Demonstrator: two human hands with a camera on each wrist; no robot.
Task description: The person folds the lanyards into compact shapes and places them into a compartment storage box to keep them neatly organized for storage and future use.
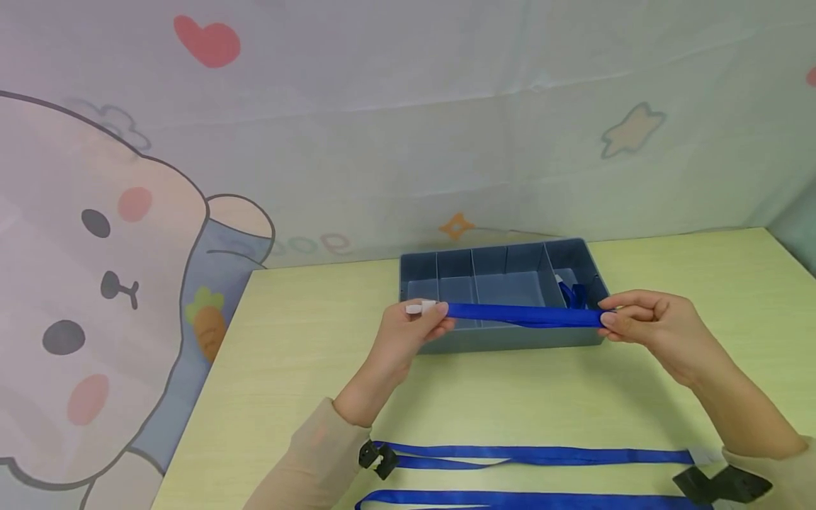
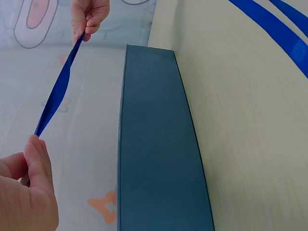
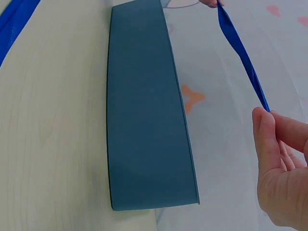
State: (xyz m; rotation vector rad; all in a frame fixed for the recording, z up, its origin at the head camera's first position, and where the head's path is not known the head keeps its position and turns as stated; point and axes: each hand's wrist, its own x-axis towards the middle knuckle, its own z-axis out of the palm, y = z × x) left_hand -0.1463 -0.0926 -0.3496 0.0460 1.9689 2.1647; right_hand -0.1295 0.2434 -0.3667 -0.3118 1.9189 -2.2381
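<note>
A blue lanyard (image 1: 523, 314) with a white plastic clip (image 1: 421, 307) is stretched level between both hands, folded lengthwise. My left hand (image 1: 408, 336) pinches it beside the clip, thumb on top. At the other end, my right hand (image 1: 666, 336) pinches the strap between thumb and fingers. In the head view the strap crosses the front part of a grey-blue divided box (image 1: 510, 341); both wrist views show it raised above the box's rim. Inside the box's right compartment lies another blue lanyard (image 1: 578, 296), partly hidden behind the held one.
Two more blue lanyards, a farther one (image 1: 548, 455) and a nearer one (image 1: 535, 499), lie stretched sideways along the front of the pale wooden table (image 1: 293, 368). Behind the table hangs a printed cloth (image 1: 395, 142). Thin dividers split the box into several compartments.
</note>
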